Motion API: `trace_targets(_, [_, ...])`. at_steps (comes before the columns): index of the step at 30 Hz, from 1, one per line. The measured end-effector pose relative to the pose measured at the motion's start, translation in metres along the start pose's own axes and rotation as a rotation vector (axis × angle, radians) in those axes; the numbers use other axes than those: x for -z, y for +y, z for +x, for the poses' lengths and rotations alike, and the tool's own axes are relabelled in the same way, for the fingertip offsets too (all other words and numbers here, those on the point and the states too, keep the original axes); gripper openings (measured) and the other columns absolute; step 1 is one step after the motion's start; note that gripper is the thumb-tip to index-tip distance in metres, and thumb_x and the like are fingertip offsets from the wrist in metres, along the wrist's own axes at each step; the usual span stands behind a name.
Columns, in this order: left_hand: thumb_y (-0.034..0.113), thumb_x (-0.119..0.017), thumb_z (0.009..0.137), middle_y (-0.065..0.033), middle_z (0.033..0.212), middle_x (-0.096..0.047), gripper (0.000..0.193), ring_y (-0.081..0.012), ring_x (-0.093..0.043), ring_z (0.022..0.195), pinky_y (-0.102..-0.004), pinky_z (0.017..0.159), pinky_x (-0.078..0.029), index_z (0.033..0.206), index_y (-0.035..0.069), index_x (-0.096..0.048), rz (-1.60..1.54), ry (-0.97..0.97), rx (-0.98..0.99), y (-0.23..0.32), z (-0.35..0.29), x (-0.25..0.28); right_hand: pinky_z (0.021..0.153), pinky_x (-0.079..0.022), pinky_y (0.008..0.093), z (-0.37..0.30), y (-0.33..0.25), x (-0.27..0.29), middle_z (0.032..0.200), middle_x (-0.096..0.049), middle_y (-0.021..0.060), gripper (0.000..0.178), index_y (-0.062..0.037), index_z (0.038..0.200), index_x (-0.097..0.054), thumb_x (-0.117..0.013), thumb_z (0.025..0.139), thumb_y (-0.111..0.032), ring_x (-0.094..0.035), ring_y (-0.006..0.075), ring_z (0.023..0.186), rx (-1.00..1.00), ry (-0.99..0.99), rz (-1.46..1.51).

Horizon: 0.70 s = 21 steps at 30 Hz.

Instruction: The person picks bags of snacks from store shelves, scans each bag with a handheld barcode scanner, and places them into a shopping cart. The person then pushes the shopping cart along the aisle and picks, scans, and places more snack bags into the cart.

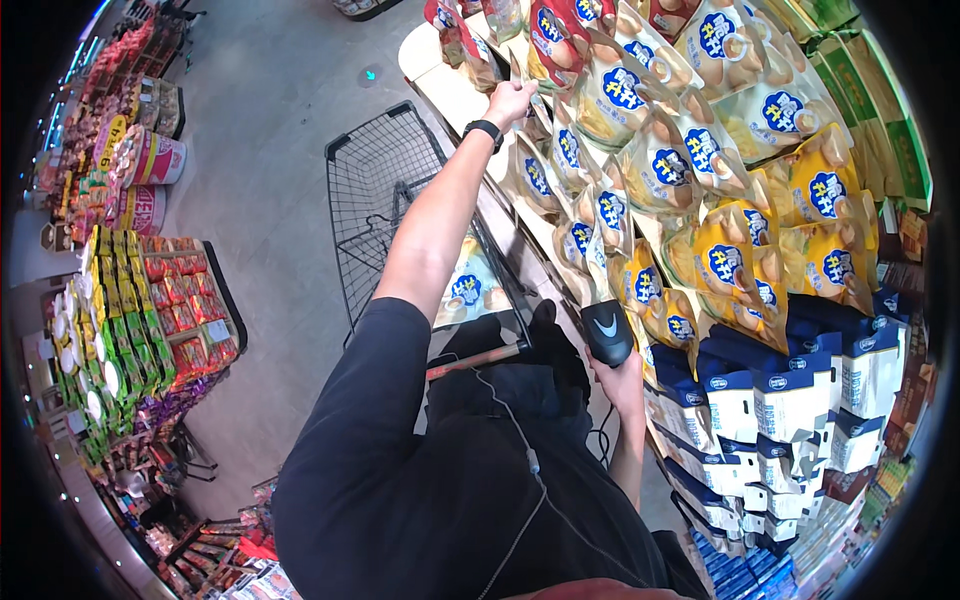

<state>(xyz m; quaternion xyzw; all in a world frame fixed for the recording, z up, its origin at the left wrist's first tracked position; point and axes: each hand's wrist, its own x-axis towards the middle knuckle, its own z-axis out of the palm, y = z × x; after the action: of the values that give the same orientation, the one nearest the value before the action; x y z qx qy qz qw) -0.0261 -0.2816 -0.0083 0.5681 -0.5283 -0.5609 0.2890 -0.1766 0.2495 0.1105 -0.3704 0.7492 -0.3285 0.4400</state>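
My left hand, a dark band on its wrist, reaches to the front edge of the bag display. Its fingers are pinched together beside the snack bags; what they grip is too small to make out. In my right hand is a black handheld barcode scanner, its head toward the bags. Clear-fronted bags with blue labels stand in rows ahead of it. Yellow bags are beside the scanner, and red bags stand farther off past my left hand.
A black wire shopping cart stands left of the display, with a bag inside near its handle. White and blue packs are stacked at right. Across the grey floor stand shelves of green and red packets.
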Motion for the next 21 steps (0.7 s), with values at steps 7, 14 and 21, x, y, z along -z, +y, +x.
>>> trace_targets(7, [0.055,-0.051,0.111,-0.0146,0.139,-0.067,0.064,-0.0280,-0.060,0.135,-0.0480,0.111,-0.049,0.148,0.003,-0.057,-0.118,-0.043,-0.036,0.023,-0.053,0.049,0.077,-0.058,0.0368,0.001,0.004,0.002,0.089,-0.077,0.0143,0.034,0.0042,0.111,-0.072,-0.086,0.086,-0.015,-0.073,0.0199,0.079,0.008,-0.066,-0.042])
trace_targets(14, [0.045,-0.076,0.094,-0.0205,0.131,-0.072,0.069,-0.0363,-0.066,0.127,-0.0480,0.107,-0.053,0.145,0.002,-0.061,0.278,0.072,-0.302,-0.107,-0.206,0.120,0.055,-0.052,0.0310,-0.005,-0.017,-0.003,0.072,-0.069,0.0053,0.025,0.0027,0.100,-0.074,-0.085,0.089,-0.018,-0.064,0.0128,0.058,-0.121,-0.021,-0.032])
trace_targets(21, [0.060,-0.093,0.067,-0.0289,0.174,-0.019,0.132,-0.0514,-0.024,0.158,-0.0735,0.119,-0.030,0.171,0.019,-0.022,0.993,-0.528,-0.153,-0.212,-0.428,0.119,0.051,-0.044,0.0284,0.000,-0.008,-0.020,0.065,-0.062,-0.0006,0.019,-0.0001,0.093,-0.071,-0.083,0.092,-0.015,-0.055,0.0083,0.053,0.103,-0.109,-0.113])
